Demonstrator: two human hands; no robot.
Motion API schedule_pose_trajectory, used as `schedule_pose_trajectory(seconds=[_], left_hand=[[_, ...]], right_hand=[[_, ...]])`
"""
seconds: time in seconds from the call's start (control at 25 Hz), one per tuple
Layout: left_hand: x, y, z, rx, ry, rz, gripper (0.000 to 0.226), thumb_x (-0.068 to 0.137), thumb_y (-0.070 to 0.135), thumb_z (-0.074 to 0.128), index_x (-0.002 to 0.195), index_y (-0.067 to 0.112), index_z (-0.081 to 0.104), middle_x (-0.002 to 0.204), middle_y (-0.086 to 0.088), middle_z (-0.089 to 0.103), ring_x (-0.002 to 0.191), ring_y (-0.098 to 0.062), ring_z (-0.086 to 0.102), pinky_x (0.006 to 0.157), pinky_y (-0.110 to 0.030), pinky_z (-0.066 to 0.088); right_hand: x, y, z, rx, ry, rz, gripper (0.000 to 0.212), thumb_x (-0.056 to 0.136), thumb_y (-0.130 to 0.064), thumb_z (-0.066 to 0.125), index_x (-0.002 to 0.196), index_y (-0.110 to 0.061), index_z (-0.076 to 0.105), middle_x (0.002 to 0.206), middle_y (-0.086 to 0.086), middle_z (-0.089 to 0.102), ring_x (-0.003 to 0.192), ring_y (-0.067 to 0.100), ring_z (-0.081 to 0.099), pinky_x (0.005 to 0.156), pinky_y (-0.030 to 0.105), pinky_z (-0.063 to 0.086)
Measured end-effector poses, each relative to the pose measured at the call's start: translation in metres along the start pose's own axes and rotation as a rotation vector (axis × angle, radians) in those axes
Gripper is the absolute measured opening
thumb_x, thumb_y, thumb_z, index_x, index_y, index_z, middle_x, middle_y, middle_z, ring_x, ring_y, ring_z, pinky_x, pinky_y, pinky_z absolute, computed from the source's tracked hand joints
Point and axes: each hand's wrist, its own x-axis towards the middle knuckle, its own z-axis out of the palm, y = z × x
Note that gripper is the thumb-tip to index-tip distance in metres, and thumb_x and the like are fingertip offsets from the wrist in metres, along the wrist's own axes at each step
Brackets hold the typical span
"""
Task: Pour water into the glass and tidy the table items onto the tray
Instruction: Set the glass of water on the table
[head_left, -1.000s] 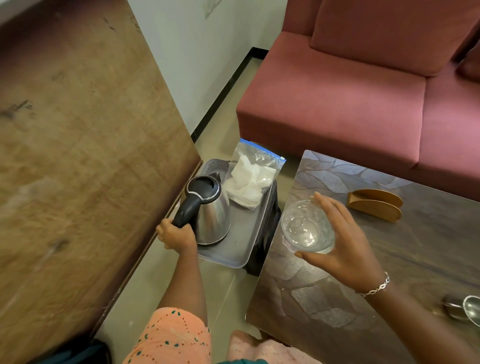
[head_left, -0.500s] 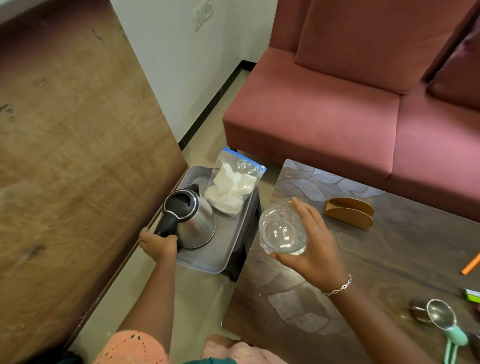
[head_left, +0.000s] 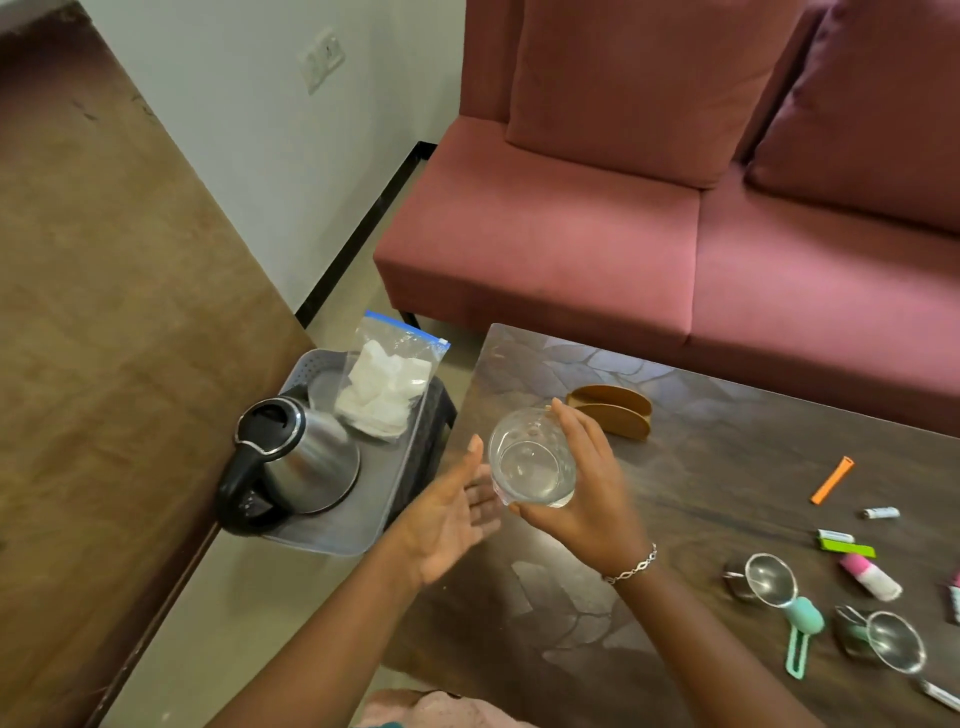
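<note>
My right hand (head_left: 584, 491) grips a clear round glass (head_left: 532, 465) with water in it, held above the left end of the dark table (head_left: 675, 467). My left hand (head_left: 449, 514) is open, palm up, just left of the glass and close to it. A steel kettle (head_left: 298, 457) with a black handle and lid stands on the grey tray (head_left: 374, 499) to the left of the table. A clear zip bag of white tissues (head_left: 387, 387) leans at the tray's far end.
On the table lie a wooden napkin holder (head_left: 613, 410), an orange stick (head_left: 832, 479), two metal strainers (head_left: 771, 579) (head_left: 893, 642) and several small tubes at the right. A red sofa (head_left: 649, 208) stands beyond. A brown wooden surface (head_left: 104, 312) fills the left.
My left hand let go of the kettle handle and moved right to the glass, opening. The kettle stays on the tray. The view shifted right, showing more table items.
</note>
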Motion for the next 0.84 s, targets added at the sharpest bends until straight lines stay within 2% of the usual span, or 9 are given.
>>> schedule_pose_trajectory(seconds=[0.12, 0.2, 0.32, 0.4, 0.52, 0.68, 0.76, 0.84], left_hand=[[0.009, -0.015, 0.026, -0.076, -0.063, 0.012, 0.084, 0.036, 0.053, 0.087, 0.106, 0.013, 0.064, 0.094, -0.006, 0.069, 0.093, -0.018, 0.063, 0.089, -0.037, 0.049], [0.016, -0.021, 0.044, -0.090, -0.094, 0.014, 0.070, 0.040, 0.042, 0.089, 0.099, 0.013, 0.067, 0.089, -0.006, 0.070, 0.087, -0.017, 0.065, 0.080, -0.033, 0.054], [0.025, -0.032, 0.077, -0.044, -0.139, -0.015, 0.061, 0.042, 0.035, 0.088, 0.096, 0.014, 0.070, 0.090, -0.007, 0.071, 0.086, -0.017, 0.066, 0.077, -0.031, 0.054], [0.032, -0.041, 0.097, -0.009, -0.132, -0.037, 0.056, 0.049, 0.033, 0.079, 0.099, 0.012, 0.066, 0.093, -0.009, 0.070, 0.090, -0.020, 0.063, 0.083, -0.034, 0.052], [0.050, -0.055, 0.124, 0.041, -0.141, -0.075, 0.058, 0.051, 0.034, 0.075, 0.102, 0.010, 0.064, 0.097, -0.011, 0.067, 0.093, -0.022, 0.061, 0.093, -0.038, 0.047], [0.080, -0.069, 0.156, 0.138, -0.153, -0.144, 0.061, 0.062, 0.033, 0.074, 0.116, 0.009, 0.057, 0.116, -0.015, 0.061, 0.105, -0.025, 0.058, 0.094, -0.038, 0.047], [0.096, -0.068, 0.166, 0.283, -0.183, -0.167, 0.074, 0.066, 0.048, 0.070, 0.126, 0.011, 0.050, 0.130, -0.015, 0.054, 0.119, -0.026, 0.052, 0.095, -0.038, 0.046], [0.112, -0.061, 0.176, 0.551, -0.179, -0.137, 0.095, 0.065, 0.063, 0.069, 0.140, 0.015, 0.034, 0.145, -0.009, 0.039, 0.132, -0.024, 0.039, 0.104, -0.041, 0.038]], right_hand=[[-0.012, 0.016, -0.022, -0.012, 0.023, 0.020, 0.096, 0.059, -0.044, 0.073, 0.137, -0.006, 0.031, 0.135, 0.010, 0.043, 0.119, 0.009, 0.037, 0.089, 0.007, 0.029], [-0.021, 0.030, -0.037, -0.006, 0.033, 0.047, 0.097, 0.060, -0.049, 0.069, 0.138, -0.006, 0.030, 0.136, 0.010, 0.041, 0.119, 0.011, 0.039, 0.087, 0.004, 0.027], [-0.035, 0.053, -0.058, -0.019, 0.033, 0.081, 0.100, 0.060, -0.060, 0.056, 0.140, -0.008, 0.026, 0.138, 0.008, 0.038, 0.117, 0.010, 0.038, 0.087, 0.005, 0.028], [-0.042, 0.068, -0.073, -0.065, 0.005, 0.090, 0.102, 0.061, -0.058, 0.057, 0.142, -0.008, 0.021, 0.139, 0.008, 0.034, 0.117, 0.011, 0.040, 0.087, 0.012, 0.037], [-0.050, 0.092, -0.095, -0.229, -0.086, 0.120, 0.102, 0.066, -0.047, 0.070, 0.144, -0.012, 0.014, 0.141, 0.005, 0.027, 0.119, 0.018, 0.042, 0.087, 0.024, 0.047], [-0.054, 0.128, -0.119, -0.319, -0.094, 0.142, 0.092, 0.064, -0.043, 0.074, 0.138, -0.010, 0.029, 0.135, 0.007, 0.034, 0.115, 0.022, 0.045, 0.084, 0.026, 0.047], [-0.053, 0.147, -0.127, -0.318, -0.094, 0.188, 0.089, 0.061, -0.041, 0.076, 0.133, -0.011, 0.033, 0.131, 0.007, 0.037, 0.111, 0.023, 0.047, 0.082, 0.028, 0.047], [-0.048, 0.169, -0.134, -0.339, -0.089, 0.234, 0.089, 0.059, -0.038, 0.078, 0.131, -0.011, 0.034, 0.130, 0.007, 0.037, 0.108, 0.025, 0.048, 0.079, 0.032, 0.049]])
